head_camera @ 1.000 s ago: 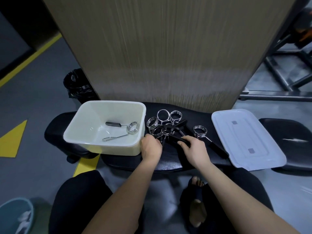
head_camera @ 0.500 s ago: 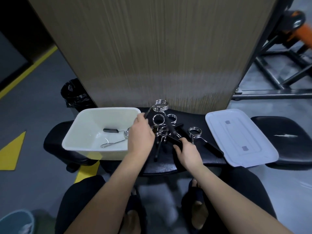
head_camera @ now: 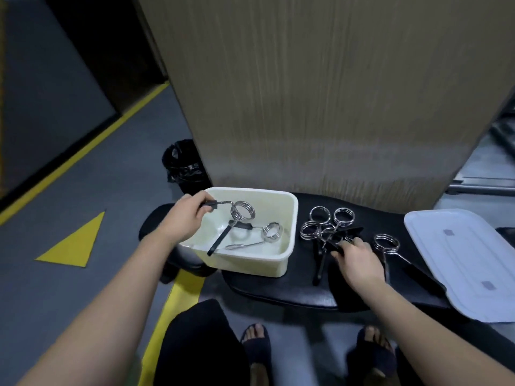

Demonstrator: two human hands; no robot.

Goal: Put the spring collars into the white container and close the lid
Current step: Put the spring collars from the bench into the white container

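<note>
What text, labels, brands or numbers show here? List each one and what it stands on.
No readable text in the head view.
Lid: two small grey patches, too small and blurred to show any writing.
White container: no label visible.
Spring collars, the one held in the left hand and the pile on the bench: no markings visible.
Floor: a yellow triangle and yellow lines, no words.
</note>
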